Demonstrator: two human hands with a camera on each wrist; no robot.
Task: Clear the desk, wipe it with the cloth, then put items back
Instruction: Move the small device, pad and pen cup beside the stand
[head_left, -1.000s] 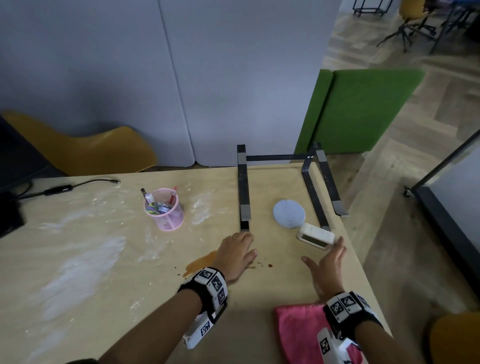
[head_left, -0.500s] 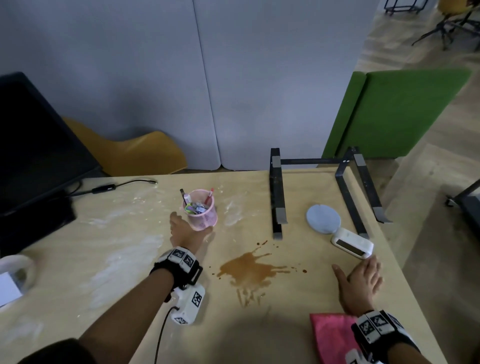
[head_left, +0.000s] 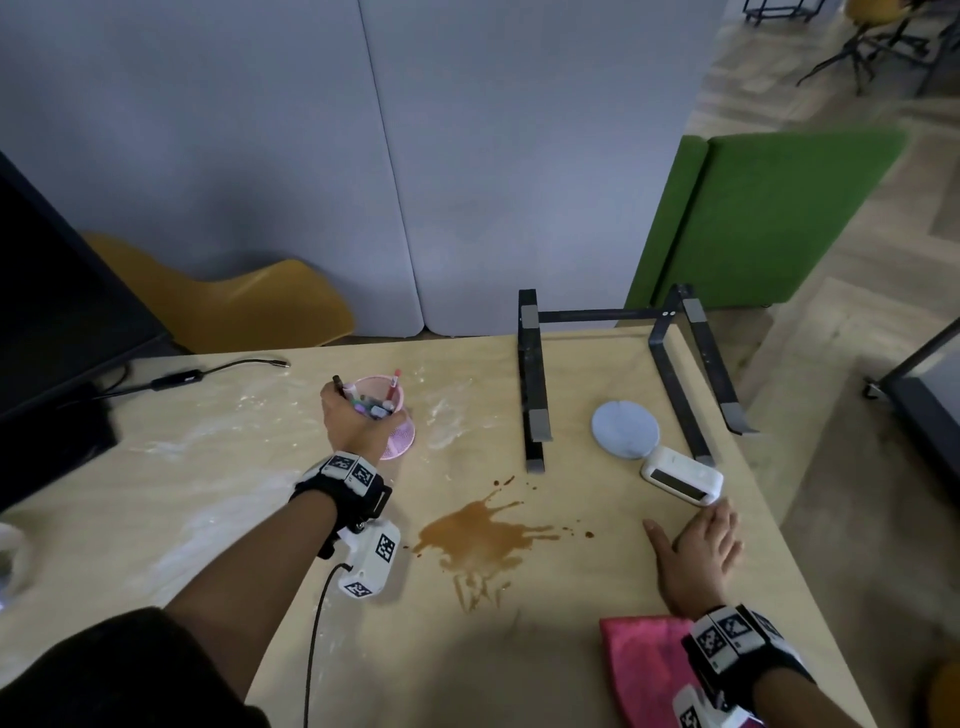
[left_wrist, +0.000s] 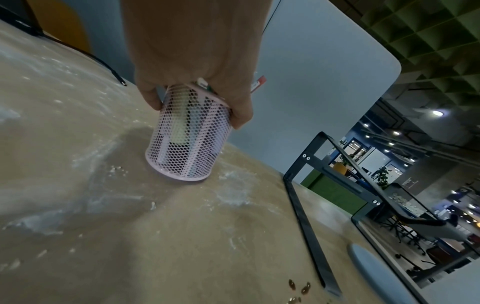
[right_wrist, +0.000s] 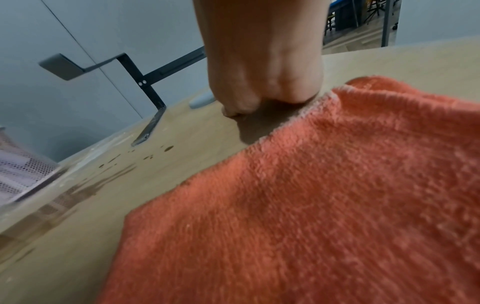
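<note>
your left hand (head_left: 358, 423) grips pink mesh pen cup (left_wrist: 188, 135) near rim; left wrist view shows thumb one side, fingers (left_wrist: 242, 111) opposite, cup tilted, base edge on desk (head_left: 234, 499). head view adds pens (head_left: 375, 405) inside cup and brown spill (head_left: 480, 535) between your hands. your right hand (head_left: 698, 553) lies flat on desk, fingers straight, together, tips just beside white device (head_left: 681, 475). right wrist view shows cloth (right_wrist: 324, 195) under wrist, apart from fingers. black stand (head_left: 532, 384) and grey disc (head_left: 625, 428) at far right.
</note>
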